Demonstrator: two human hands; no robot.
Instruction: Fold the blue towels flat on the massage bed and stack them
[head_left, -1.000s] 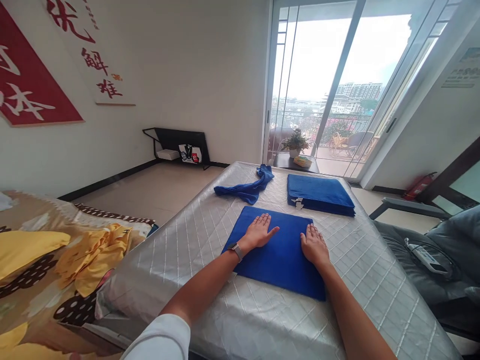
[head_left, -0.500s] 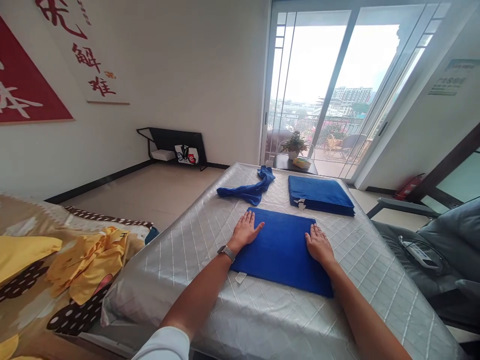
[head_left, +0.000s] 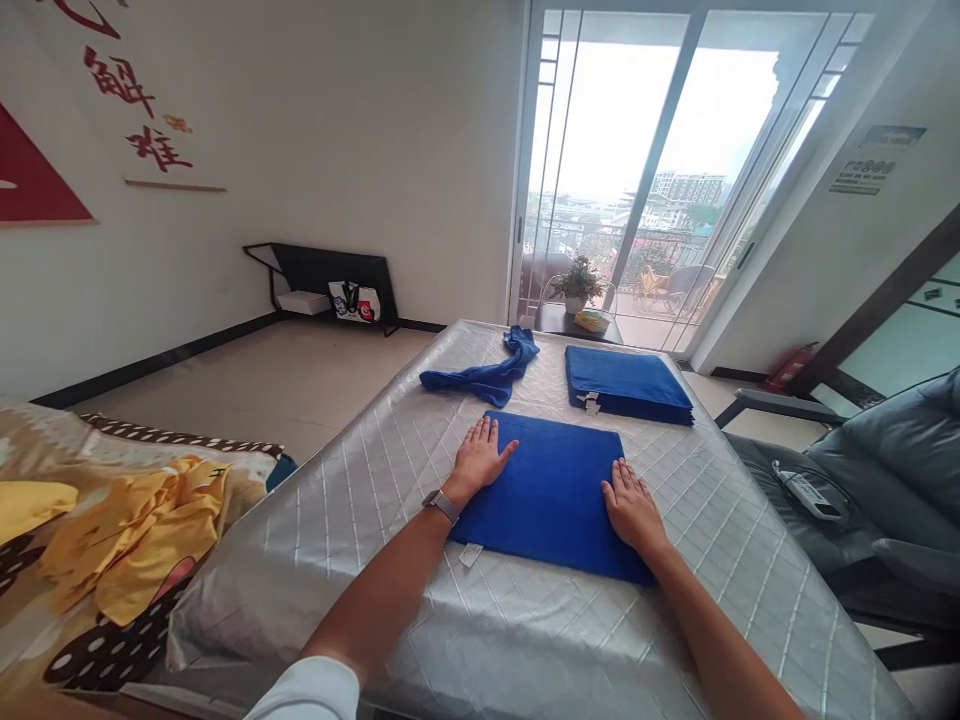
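Observation:
A flat, folded blue towel point(head_left: 555, 500) lies in front of me on a silver quilted cover point(head_left: 360, 500). My left hand point(head_left: 480, 460) rests flat along its left edge, fingers stretched out, with a watch on the wrist. On the right edge lies my right hand point(head_left: 634, 505), also flat with its fingers extended. A small white label point(head_left: 470, 555) sticks out at the towel's near left corner. Farther back to the right is a stack of folded blue towels point(head_left: 630, 383) with white labels on its near side. A crumpled blue cloth point(head_left: 487, 378) lies behind the towel to the left.
To the left, yellow clothing point(head_left: 150, 530) lies on a patterned blanket point(head_left: 97, 640). A grey armchair point(head_left: 900, 480) holding a power strip point(head_left: 810, 492) stands at right. Beyond the bed's far end, a small table point(head_left: 559, 322) bears a potted plant point(head_left: 577, 282).
The view has shifted slightly, so everything appears a little farther left. Both hands stay flat on the towel's edges; the right hand sits slightly nearer me along its edge.

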